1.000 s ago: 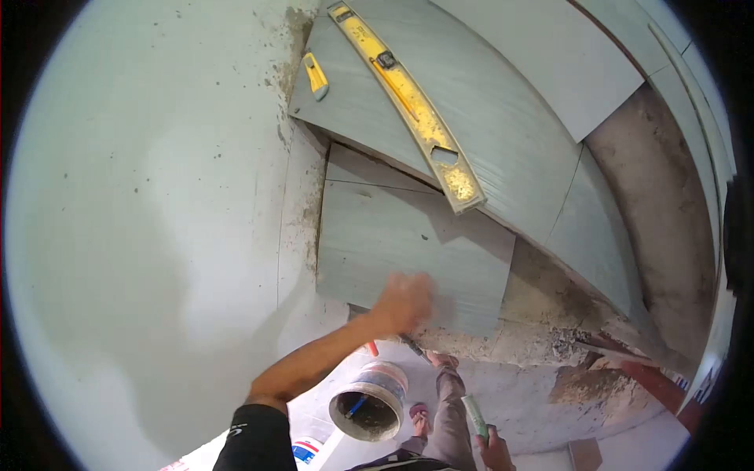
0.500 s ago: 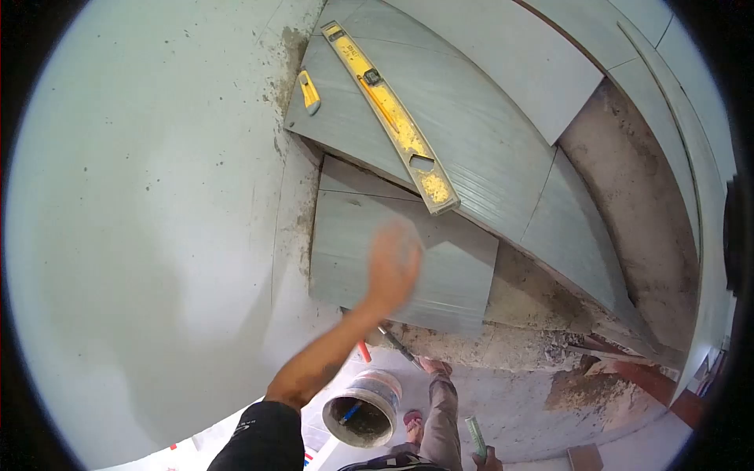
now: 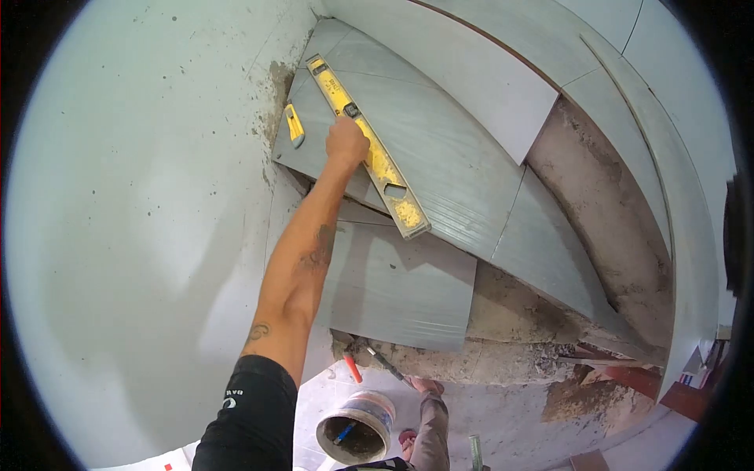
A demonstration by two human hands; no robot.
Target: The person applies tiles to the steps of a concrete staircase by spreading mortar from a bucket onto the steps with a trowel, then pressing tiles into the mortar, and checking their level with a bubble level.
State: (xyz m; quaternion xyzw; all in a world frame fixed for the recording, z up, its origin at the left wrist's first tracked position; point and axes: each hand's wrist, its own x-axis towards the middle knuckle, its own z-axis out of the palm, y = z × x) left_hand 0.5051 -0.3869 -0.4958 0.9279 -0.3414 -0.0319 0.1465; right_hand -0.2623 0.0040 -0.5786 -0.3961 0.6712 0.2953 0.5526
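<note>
My left hand (image 3: 347, 141) is closed at the middle of a yellow spirit level (image 3: 382, 163). The level lies slantwise on the grey tiled step (image 3: 448, 149). A pencil seen earlier on the level is hidden beneath this hand, so what the fingers hold does not show. Left of the hand lies a yellow utility knife (image 3: 294, 125). At the bottom edge, a pale green flat strip (image 3: 476, 452) stands up from my right hand, which is almost wholly out of view.
A grey tile (image 3: 400, 290) covers part of the lower step. Below it are a red-handled tool (image 3: 353, 369), a dark rod-like tool (image 3: 386, 364) and a bucket (image 3: 357, 424) with a blue-handled item inside. The white wall (image 3: 141, 235) borders the left side.
My left hand has moved up from above the lower tile onto the level, covering the pencil. My right hand has sunk mostly out of view. The view has shifted slightly.
</note>
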